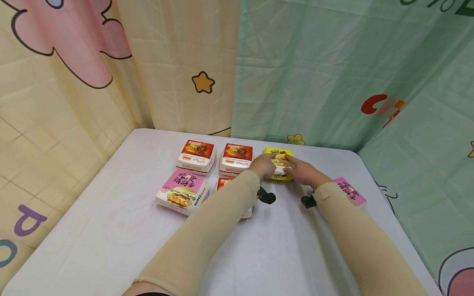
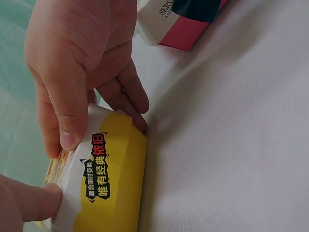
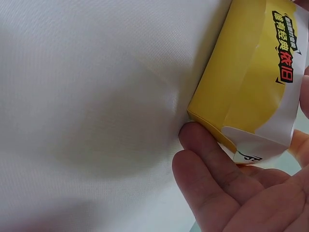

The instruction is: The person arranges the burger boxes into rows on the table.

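A yellow-and-white burger box [image 1: 280, 164] sits at the back right of the table, between both hands. My left hand [image 1: 263, 165] holds its left side, and its thumb [image 2: 41, 200] lies along the top edge. From the right, my right hand [image 1: 304, 172] grips the same box, thumb on top and fingertips [image 3: 195, 137] low against the end wall. In the left wrist view the right hand [image 2: 79, 53] reaches over the box's far end. Most of the left hand's fingers are hidden by the box in the wrist views.
Two red-and-white burger boxes [image 1: 197, 156] [image 1: 237, 158] stand left of the yellow one. A third red box [image 1: 224, 182] is partly covered by my left sleeve. One pink burger box [image 1: 183, 191] lies front left; another pink box [image 1: 349, 191] is beside my right sleeve. Curtains [image 1: 296, 82] border the table.
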A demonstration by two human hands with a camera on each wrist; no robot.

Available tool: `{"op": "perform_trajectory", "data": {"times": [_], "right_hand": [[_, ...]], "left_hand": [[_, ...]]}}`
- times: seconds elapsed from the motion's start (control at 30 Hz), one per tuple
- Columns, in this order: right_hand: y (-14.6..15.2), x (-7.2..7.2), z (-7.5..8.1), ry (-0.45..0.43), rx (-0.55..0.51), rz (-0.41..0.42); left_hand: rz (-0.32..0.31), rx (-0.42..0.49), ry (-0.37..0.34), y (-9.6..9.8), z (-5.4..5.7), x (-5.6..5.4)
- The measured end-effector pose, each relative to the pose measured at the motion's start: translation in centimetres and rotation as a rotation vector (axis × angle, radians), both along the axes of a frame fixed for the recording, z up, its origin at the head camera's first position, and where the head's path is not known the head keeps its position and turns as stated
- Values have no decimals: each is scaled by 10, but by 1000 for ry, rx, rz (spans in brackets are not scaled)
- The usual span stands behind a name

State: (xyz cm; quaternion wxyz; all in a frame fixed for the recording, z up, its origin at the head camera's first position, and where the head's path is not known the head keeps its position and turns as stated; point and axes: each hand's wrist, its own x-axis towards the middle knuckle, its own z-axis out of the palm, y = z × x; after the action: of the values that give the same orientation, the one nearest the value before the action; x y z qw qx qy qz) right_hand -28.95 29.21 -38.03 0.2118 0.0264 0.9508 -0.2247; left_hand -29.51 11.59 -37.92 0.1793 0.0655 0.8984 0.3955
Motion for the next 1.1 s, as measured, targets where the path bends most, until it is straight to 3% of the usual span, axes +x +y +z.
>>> {"op": "perform_trajectory", "data": {"times": [0.47,0.87,1.1], "right_hand": [[-1,4,3,-9,-18,-15],[1,6,1,-2,-42,-5],[1,6,1,-6,-41,3]], "left_hand": [[23,-8,3,0,4,6],[42,27,-23,3,2,4],[9,7,-15,2,5,5]]}}
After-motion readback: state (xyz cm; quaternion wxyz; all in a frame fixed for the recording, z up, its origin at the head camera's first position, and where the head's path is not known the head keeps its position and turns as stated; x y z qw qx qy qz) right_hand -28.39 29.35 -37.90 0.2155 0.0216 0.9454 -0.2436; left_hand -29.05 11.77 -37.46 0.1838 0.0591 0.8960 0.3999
